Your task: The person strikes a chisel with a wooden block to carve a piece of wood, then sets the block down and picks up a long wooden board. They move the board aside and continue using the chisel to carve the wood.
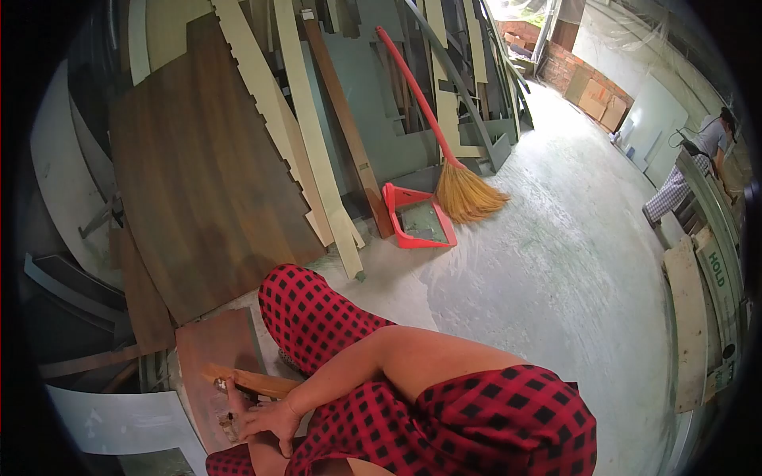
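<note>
At the lower left, my right hand (274, 419) reaches across with its fingers stretched out and its thumb apart, over my left forearm and close to my left hand. My left hand (235, 401) is partly covered by it; one finger points up beside a piece of wood (266, 384), and what its curled fingers hold is not clear. The light brown wood lies above both hands, one end near my right wrist. Under them is a reddish-brown board (218, 341) with small bits on it, too small to name.
A red dustpan (423, 242) and a straw broom (468, 194) stand ahead against leaning panels and strips. A large brown wood panel (206, 174) leans at left, a pale sheet (131, 420) below. Another person (690, 166) bends at right near stacked boards (686, 317).
</note>
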{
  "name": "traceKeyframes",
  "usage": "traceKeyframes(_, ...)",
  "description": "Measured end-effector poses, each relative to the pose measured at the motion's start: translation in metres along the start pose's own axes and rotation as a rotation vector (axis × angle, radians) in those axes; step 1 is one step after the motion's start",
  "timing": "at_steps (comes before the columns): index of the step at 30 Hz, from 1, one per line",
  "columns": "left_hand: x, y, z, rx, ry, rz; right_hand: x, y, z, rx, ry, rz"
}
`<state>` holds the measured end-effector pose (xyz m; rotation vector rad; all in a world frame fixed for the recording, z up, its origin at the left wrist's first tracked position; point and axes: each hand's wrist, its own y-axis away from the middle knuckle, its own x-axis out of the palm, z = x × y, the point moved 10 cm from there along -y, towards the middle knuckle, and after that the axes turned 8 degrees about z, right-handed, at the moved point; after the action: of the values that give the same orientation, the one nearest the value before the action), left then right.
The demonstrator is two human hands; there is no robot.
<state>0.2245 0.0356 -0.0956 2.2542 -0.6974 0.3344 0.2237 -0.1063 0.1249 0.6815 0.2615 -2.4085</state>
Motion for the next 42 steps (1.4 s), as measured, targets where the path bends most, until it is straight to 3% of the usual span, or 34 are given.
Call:
traceKeyframes(4,0.008,0.017,0.000,-0.002,0.041,0.002,-0.009,-0.002,-0.032,0.045,-0.003,-0.135)
traceKeyframes(6,0.017,0.028,-0.005,0.027,0.066,0.001,-0.026,0.004,-0.055,0.224,-0.101,-0.243)
traceKeyframes(9,0.036,0.043,-0.010,0.062,0.101,0.013,-0.024,-0.004,-0.061,0.211,0.010,-0.272)
traceKeyframes(13,0.049,0.055,-0.013,0.099,0.143,0.017,-0.008,-0.006,-0.028,0.031,0.148,-0.224)
traceKeyframes(15,0.004,0.004,-0.004,0.044,0.079,0.001,-0.005,-0.003,-0.005,-0.017,0.025,-0.068)
traceKeyframes(19,-0.026,-0.023,0.006,0.001,-0.093,0.000,-0.009,0.003,0.002,-0.005,-0.169,-0.068)
traceKeyframes(22,0.053,0.053,-0.016,0.125,0.096,0.015,-0.008,0.002,-0.013,0.032,-0.084,-0.103)
traceKeyframes(23,0.046,0.049,-0.013,0.124,0.094,0.014,-0.011,0.001,-0.021,0.070,-0.033,-0.126)
traceKeyframes(24,0.084,0.013,-0.058,0.120,0.077,0.008,-0.013,0.000,-0.030,0.108,0.019,-0.149)
traceKeyframes(26,0.067,0.013,-0.035,0.109,0.042,0.001,-0.017,-0.005,-0.055,0.177,0.048,-0.190)
traceKeyframes(28,0.078,-0.018,-0.056,0.100,0.004,-0.010,-0.017,-0.005,-0.064,0.242,0.075,-0.232)
traceKeyframes(29,0.049,-0.003,-0.028,0.097,-0.012,-0.016,-0.018,-0.002,-0.054,0.166,0.052,-0.278)
traceKeyframes(30,0.042,-0.031,-0.059,0.092,-0.028,-0.022,-0.019,0.001,-0.042,0.090,0.027,-0.323)
traceKeyframes(31,0.021,-0.013,-0.021,0.087,-0.043,-0.028,-0.019,0.002,-0.034,0.091,0.027,-0.321)
traceKeyframes(33,-0.015,-0.012,-0.006,0.078,-0.073,-0.042,0.000,-0.005,0.001,-0.081,0.030,-0.109)
traceKeyframes(35,-0.021,-0.018,-0.002,0.073,-0.090,-0.051,0.003,-0.009,0.016,-0.174,0.022,-0.115)
traceKeyframes(37,-0.014,-0.010,-0.006,0.132,-0.051,-0.027,0.004,-0.006,0.020,-0.147,-0.175,-0.042)
traceKeyframes(40,-0.024,-0.019,0.006,0.026,0.010,-0.067,-0.004,0.003,-0.003,0.022,-0.113,-0.099)
traceKeyframes(42,0.021,0.022,-0.004,0.099,0.057,0.032,-0.010,0.003,-0.026,0.120,-0.085,-0.126)
